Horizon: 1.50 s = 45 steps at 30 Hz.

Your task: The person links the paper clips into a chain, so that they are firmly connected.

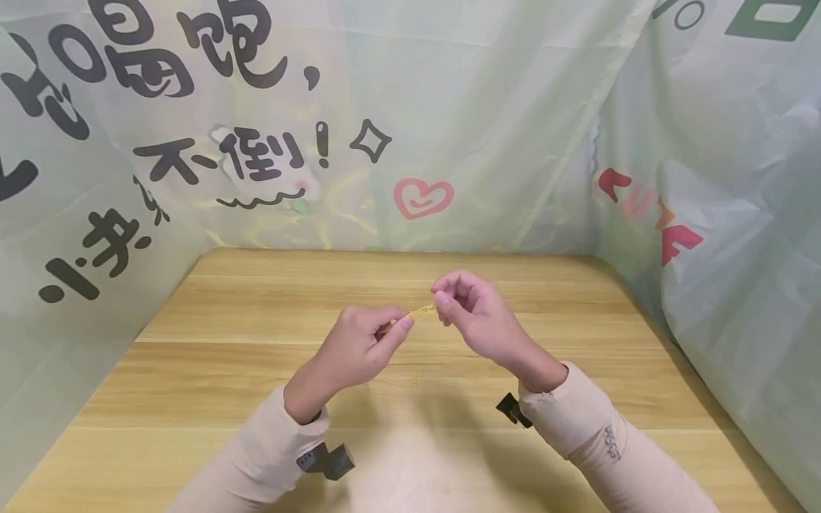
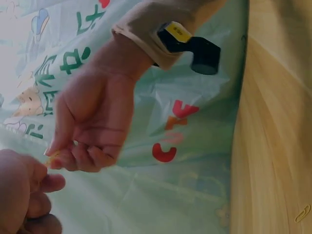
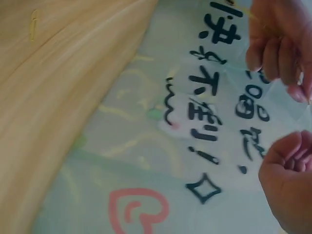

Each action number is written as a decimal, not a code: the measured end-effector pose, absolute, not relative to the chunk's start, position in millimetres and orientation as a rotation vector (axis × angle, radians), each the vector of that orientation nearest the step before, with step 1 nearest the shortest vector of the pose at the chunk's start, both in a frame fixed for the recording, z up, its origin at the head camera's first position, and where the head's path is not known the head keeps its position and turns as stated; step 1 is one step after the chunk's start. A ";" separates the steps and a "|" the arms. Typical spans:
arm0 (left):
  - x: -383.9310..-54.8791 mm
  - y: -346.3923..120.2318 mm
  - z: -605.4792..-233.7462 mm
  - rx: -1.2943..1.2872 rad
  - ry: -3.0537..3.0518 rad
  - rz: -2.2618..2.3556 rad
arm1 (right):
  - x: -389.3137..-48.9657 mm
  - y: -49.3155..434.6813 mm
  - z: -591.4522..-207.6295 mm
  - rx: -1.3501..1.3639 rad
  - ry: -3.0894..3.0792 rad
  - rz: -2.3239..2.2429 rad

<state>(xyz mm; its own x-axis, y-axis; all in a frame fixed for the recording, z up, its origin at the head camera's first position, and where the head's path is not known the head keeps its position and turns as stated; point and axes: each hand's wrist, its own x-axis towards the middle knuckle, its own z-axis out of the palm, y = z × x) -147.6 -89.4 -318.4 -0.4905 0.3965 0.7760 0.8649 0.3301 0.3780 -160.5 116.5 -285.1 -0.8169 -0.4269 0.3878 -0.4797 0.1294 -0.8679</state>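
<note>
Over the middle of the table, a short chain of yellow paper clips (image 1: pixel 422 311) stretches between my two hands. My left hand (image 1: pixel 359 345) pinches its left end between thumb and curled index finger. At the other end, my right hand (image 1: pixel 477 317) pinches the clip with thumb and fingertips, which partly cover it. A thin yellow strand (image 3: pixel 265 20) shows beside the left hand (image 3: pixel 278 44) in the right wrist view. One loose yellow paper clip (image 1: pixel 415 379) lies on the table below the hands; it also appears as a clip (image 2: pixel 302 213) in the left wrist view.
The wooden table (image 1: pixel 256 399) ends at a printed cloth backdrop (image 1: pixel 487 128) behind and on both sides. Each sleeve carries a small black camera, one of them the left wrist camera (image 1: pixel 327 462).
</note>
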 end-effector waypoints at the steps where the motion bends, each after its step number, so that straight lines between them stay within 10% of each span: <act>1: -146.6 -91.4 -317.7 -1.075 -2.076 -1.118 | -165.5 116.3 -288.0 0.892 -2.330 1.814; 15: -139.9 -100.4 -301.3 -0.660 -2.162 -2.346 | -204.2 111.8 -392.9 1.625 -2.964 0.617; 28: -137.2 -95.2 -299.1 -0.676 -1.996 -2.652 | -192.2 104.8 -403.5 1.506 -3.021 0.215; 45: -139.0 -88.5 -299.9 -0.583 -2.047 -2.408 | -182.8 124.2 -314.1 1.076 -2.489 1.960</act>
<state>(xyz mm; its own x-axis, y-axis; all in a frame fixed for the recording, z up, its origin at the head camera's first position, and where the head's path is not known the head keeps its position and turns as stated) -139.0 -88.5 -299.9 -0.9316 0.2851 0.2255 0.1767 -0.1868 0.9664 -182.8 124.2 -314.1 -0.7743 -0.5927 0.2216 -0.3543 0.1160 -0.9279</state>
